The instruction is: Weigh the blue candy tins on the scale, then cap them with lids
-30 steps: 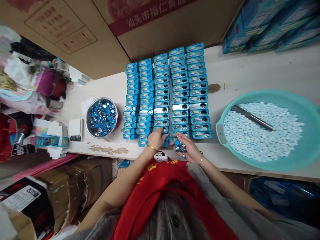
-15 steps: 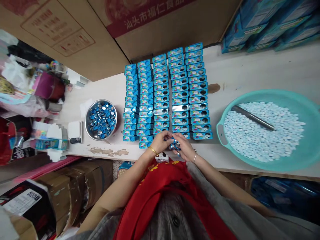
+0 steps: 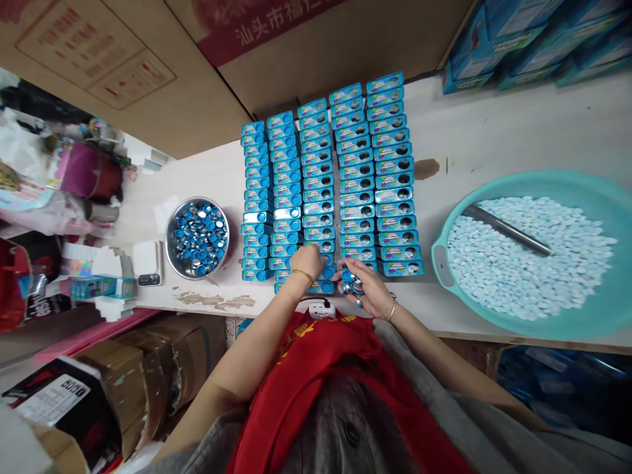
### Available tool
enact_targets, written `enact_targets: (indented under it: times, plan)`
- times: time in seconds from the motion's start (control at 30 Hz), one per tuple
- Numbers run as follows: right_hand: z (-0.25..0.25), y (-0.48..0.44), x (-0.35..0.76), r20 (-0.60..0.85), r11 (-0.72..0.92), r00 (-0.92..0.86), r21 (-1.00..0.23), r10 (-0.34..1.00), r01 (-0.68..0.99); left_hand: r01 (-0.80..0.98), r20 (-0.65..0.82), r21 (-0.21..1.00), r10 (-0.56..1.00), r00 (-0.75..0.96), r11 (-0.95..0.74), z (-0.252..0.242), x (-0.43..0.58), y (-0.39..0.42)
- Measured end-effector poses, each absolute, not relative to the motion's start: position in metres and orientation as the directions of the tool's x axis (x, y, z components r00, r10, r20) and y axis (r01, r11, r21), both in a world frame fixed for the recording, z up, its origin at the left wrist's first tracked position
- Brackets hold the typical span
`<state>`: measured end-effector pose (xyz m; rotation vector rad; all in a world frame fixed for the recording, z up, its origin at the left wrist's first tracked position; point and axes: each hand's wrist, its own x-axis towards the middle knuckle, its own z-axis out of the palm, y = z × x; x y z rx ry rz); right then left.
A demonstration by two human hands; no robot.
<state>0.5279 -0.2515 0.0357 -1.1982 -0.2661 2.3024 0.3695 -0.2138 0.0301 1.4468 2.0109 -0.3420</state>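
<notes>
Several columns of small blue tins stand packed side by side on the white table. Blue caps fill the round holes at the left, while dark openings show in the columns at the right. My left hand is closed over the near end of the third column, touching a tin there; its fingertips and anything in them are hidden. Just right of it, my right hand is cupped around several blue-and-silver caps, palm side facing left.
A steel bowl of similar caps stands left, beside a white scale. At the right, a turquoise basin holds pale tablets and a metal tube. Cardboard boxes line the back. A white power socket sits at the front edge.
My hands have moved apart. The left has gone from the right hand's caps to the near tins of the third column; the right stays near, still holding the caps.
</notes>
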Motion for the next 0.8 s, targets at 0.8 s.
enact_targets:
  times: [0.8]
  plan:
    - [0.029,-0.234,0.511,-0.694,-0.816,-0.440,-0.421,0.571,-0.395,0.783,-0.406,0.586,0.912,0.059,0.210,0.056,0.378,-0.220]
